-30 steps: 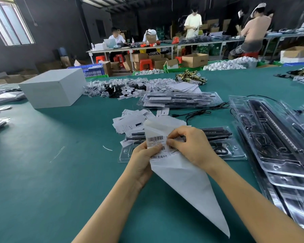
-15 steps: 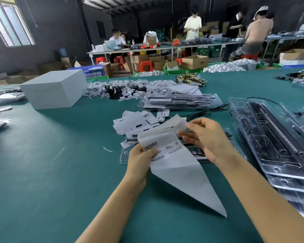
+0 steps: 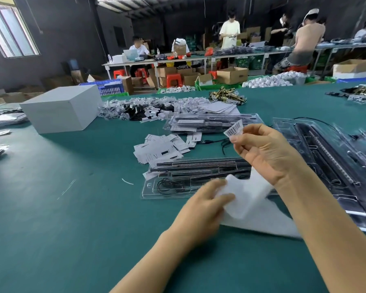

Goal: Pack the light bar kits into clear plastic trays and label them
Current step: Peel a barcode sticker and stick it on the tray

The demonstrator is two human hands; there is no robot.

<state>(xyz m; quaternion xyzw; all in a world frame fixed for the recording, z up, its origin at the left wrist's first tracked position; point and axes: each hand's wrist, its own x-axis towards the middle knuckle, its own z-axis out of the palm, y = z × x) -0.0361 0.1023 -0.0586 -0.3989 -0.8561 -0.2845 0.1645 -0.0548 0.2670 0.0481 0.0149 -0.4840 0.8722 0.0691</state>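
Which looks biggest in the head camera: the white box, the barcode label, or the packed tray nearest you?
1. White box
2. Packed tray, close behind; nearness may inflate it
3. Barcode label, far smallest, pinched in the right hand

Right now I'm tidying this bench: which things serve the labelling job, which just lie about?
In use: barcode sticker pinched by right hand; white backing sheet gripped by left hand; clear packed tray.
Lying about: grey box; brass hardware pile.

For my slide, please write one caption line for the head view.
Right hand pinches a peeled barcode label above a packed tray; left hand holds the backing sheet.
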